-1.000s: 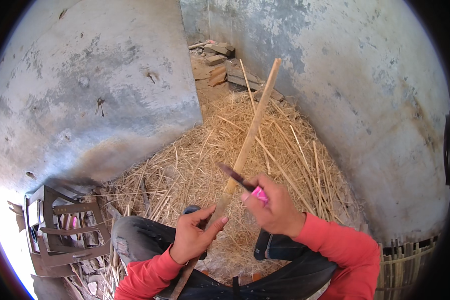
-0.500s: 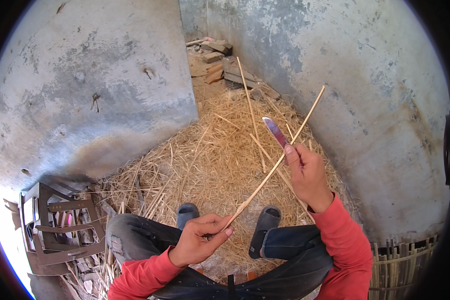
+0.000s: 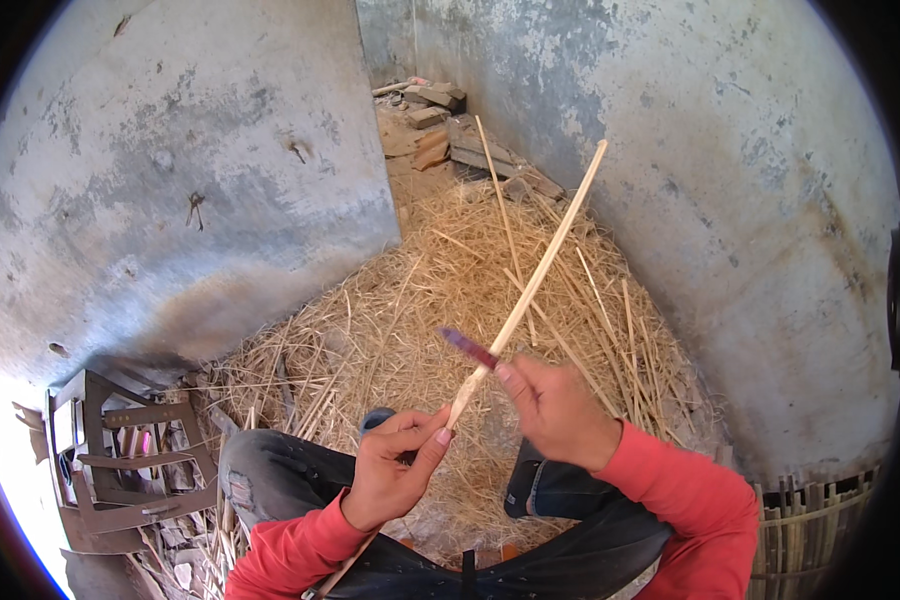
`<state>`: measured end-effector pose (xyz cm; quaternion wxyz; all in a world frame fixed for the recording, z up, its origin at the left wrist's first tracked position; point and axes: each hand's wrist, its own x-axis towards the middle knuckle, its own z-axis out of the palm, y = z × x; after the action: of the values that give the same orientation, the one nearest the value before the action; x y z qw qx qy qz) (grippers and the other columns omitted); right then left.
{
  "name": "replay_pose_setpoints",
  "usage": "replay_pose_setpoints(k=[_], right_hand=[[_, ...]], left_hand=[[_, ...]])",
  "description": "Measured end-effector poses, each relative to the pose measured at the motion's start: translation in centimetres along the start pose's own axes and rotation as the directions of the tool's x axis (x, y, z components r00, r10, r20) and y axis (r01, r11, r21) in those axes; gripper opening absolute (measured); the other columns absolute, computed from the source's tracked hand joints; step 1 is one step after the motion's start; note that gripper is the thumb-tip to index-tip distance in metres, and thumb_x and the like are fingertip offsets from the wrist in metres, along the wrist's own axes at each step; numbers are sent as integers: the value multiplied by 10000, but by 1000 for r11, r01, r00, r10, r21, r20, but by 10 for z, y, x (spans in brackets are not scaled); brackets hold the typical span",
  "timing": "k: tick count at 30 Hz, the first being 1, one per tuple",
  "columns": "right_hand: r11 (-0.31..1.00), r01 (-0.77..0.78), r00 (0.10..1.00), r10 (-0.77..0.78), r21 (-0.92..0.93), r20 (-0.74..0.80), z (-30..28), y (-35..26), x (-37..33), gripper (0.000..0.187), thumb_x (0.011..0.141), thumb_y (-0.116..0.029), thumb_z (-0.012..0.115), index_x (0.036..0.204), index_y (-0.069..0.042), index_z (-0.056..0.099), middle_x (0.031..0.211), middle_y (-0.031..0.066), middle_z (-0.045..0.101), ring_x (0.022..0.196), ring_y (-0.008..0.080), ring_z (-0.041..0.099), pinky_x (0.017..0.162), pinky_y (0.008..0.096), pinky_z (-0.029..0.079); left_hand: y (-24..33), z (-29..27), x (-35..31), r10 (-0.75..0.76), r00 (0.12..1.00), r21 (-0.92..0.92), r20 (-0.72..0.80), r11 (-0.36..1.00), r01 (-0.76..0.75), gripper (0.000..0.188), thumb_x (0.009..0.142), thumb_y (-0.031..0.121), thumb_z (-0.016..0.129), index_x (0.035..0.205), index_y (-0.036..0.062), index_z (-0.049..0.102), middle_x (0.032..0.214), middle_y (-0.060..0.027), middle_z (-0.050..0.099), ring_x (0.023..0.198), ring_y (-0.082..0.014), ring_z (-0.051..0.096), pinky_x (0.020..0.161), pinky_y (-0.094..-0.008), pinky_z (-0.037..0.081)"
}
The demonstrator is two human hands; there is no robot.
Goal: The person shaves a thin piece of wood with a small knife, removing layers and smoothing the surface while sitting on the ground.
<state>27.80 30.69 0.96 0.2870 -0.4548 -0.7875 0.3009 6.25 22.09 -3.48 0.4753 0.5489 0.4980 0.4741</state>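
Note:
A long pale bamboo strip (image 3: 542, 272) slants up and away from my lap, with a thicker node low on its length. My left hand (image 3: 395, 470) is closed round its lower part, thumb pressed on top. A thin end of the strip shows again below my left wrist. My right hand (image 3: 560, 412) grips a knife (image 3: 468, 346). Its dark, purplish blade lies across the strip just above the node, tip pointing left. The handle is hidden in my fingers.
Straw-like shavings (image 3: 420, 300) and loose strips cover the floor around my feet. Concrete walls (image 3: 730, 250) rise left and right. Bricks (image 3: 428, 115) lie at the back. A brown frame (image 3: 135, 460) stands at left, a slatted bamboo basket (image 3: 810, 530) at lower right.
My right hand and the knife have moved down along the strip toward my left hand. The strip's far end has swung left and now stands steeper.

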Motion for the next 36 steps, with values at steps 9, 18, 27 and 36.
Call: replay_pose_setpoints(k=[9,18,27,36], right_hand=[[992,-62,910,12,-107,-414,-52,36,32,412,1061,-305,510,800,6,582,548,139,471,473,254,452,496,403,347],[992,-86,921,42,-96,-386,-65,47,28,454,1071,-317,499,809,34,621,542,141,444,485,193,484,488,376,359],[999,44,999,-44,-16,-14,8,6,-7,413,1061,-305,506,794,-7,608,543,200,521,446,360,562,443,468,402],[1000,19,986,-20,-4,-164,-6,10,15,411,1066,-293,495,784,-6,581,551,203,522,447,363,554,440,453,393]], left_hand=[[-5,-5,-7,-188,886,-305,424,891,336,381,1070,137,515,1417,-20,498,723,-3,499,564,-45,451,517,-200,361],[18,0,-8,-291,846,-369,448,801,471,417,1094,189,468,1466,1,470,680,7,446,489,-42,359,438,-212,295],[23,3,5,-323,880,-358,348,821,444,348,1095,173,457,1386,-3,534,690,1,469,453,-30,357,406,-207,273],[23,1,2,-337,883,-381,326,808,449,354,1096,164,448,1400,0,524,700,-11,509,428,-32,371,392,-206,283]])
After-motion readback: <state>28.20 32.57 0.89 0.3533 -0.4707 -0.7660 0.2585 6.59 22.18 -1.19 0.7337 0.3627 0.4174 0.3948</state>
